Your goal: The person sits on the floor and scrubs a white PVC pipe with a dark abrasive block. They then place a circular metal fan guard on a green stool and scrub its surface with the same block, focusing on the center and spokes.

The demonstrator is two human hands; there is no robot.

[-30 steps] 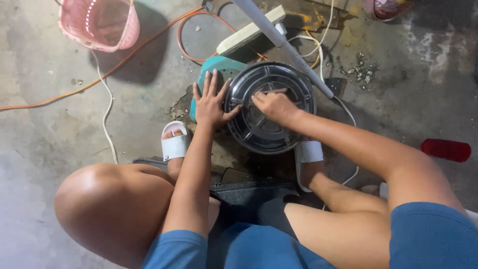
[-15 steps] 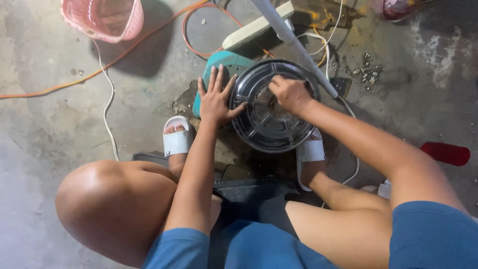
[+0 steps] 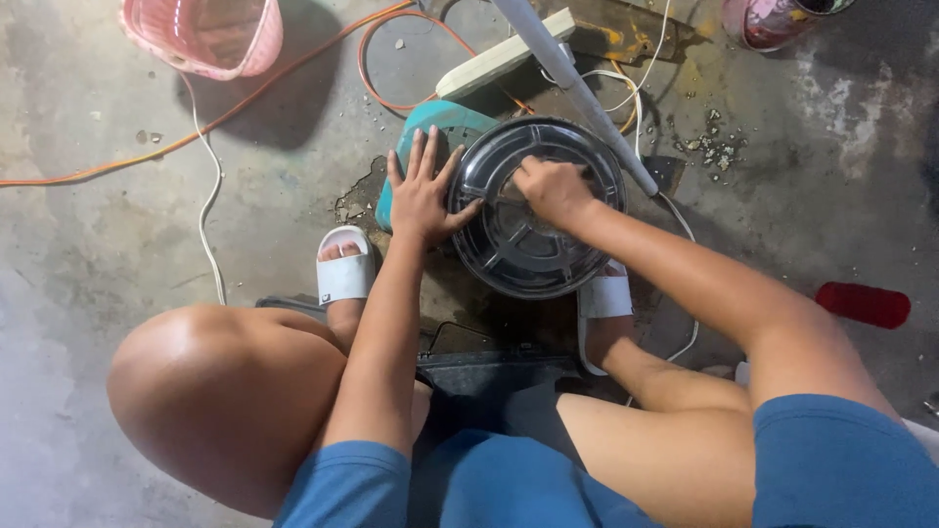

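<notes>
While the left hand (image 3: 423, 196) lay spread flat on the round black housing's (image 3: 518, 256) left rim, the right hand (image 3: 553, 188) sat nearer its centre, fingers curled, grip hidden.

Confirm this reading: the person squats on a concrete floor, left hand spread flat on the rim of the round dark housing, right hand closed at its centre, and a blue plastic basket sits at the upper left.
One detail is wrong: the basket at the upper left is pink, not blue, as the head view shows. The rest holds: the left hand lies spread on the rim of the round dark housing, and the right hand is closed near its centre, on the concrete floor.
</notes>
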